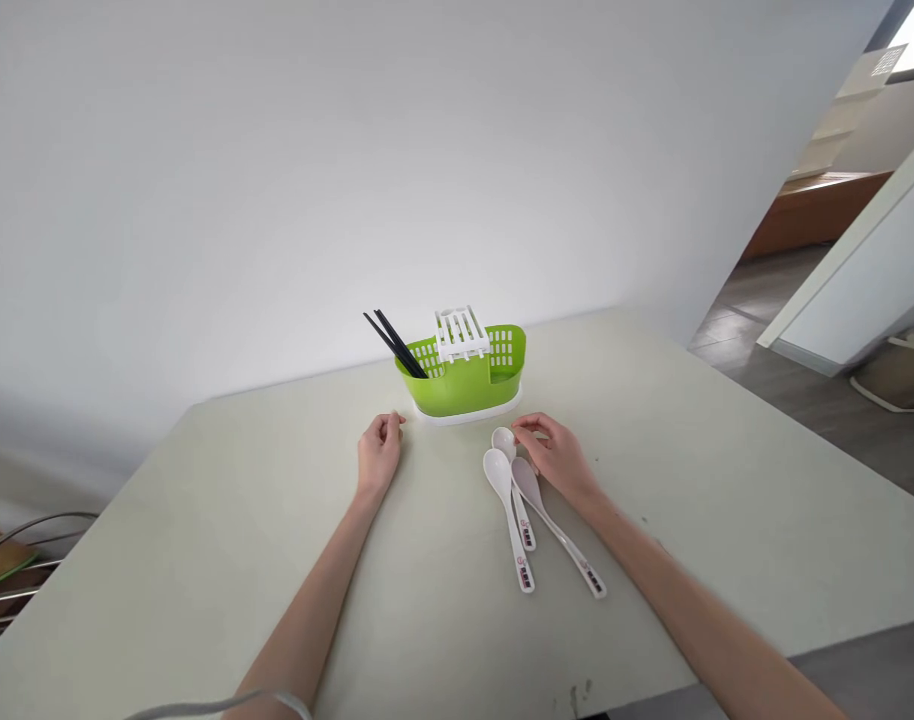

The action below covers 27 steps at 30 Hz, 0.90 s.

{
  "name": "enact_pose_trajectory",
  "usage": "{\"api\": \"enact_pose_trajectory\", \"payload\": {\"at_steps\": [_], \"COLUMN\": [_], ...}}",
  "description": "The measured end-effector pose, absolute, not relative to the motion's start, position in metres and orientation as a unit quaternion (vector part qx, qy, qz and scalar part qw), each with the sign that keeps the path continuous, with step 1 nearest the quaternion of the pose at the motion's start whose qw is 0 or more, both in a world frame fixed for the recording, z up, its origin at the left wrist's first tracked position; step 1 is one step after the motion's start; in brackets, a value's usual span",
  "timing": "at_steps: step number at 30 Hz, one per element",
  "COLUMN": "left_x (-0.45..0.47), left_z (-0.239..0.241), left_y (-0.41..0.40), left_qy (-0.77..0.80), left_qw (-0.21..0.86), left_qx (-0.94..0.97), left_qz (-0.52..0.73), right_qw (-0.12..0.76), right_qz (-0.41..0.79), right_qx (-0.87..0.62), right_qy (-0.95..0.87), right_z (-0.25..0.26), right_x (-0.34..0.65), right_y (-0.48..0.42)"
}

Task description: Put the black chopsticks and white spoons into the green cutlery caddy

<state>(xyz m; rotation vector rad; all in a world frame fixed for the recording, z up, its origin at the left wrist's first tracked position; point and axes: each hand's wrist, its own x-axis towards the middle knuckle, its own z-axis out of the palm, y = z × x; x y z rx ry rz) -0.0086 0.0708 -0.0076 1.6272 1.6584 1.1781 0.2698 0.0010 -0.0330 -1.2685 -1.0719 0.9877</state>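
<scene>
My left hand (380, 450) rests on the table just in front of a green cutlery holder (464, 390), its fingers curled closed with nothing visible in them. Three white spoons lie partly crossed on the table, handles towards me. My right hand (558, 458) is beside their bowls, with thumb and forefinger closed at the rim of the farthest spoon (503, 441). To its left lies another spoon (502, 485); a third spoon (551, 520) slants to the right below the hand. Black chopsticks (397, 345) lean out of the holder's left compartment.
A white slotted rack (461, 333) sits across the holder's middle, and a white base tray (472, 413) is under it. The pale table (277, 520) meets a white wall (352, 180) behind. At lower left, a grey cord (224, 703) crosses my left forearm.
</scene>
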Motion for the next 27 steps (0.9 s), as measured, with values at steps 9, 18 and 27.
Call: {"api": "enact_pose_trajectory", "payload": {"at_steps": [9,18,27], "left_x": [-0.006,-0.003,-0.003], "left_z": [-0.007,-0.003,-0.003], "left_y": [0.059,0.056,0.055], "left_qy": [0.592,0.594,0.587], "left_qw": [0.292,0.306,0.317], "left_qx": [0.615,0.619,0.622], "left_qz": [0.431,0.413,0.41], "right_qw": [0.543,0.49,0.434], "right_qz": [0.392,0.284,0.193], "right_qx": [-0.559,-0.592,-0.618], "right_qy": [-0.488,-0.573,-0.626], "right_z": [-0.036,-0.039,-0.043], "right_x": [0.269,0.266,0.263], "right_y": [-0.003,-0.008,-0.01]}}
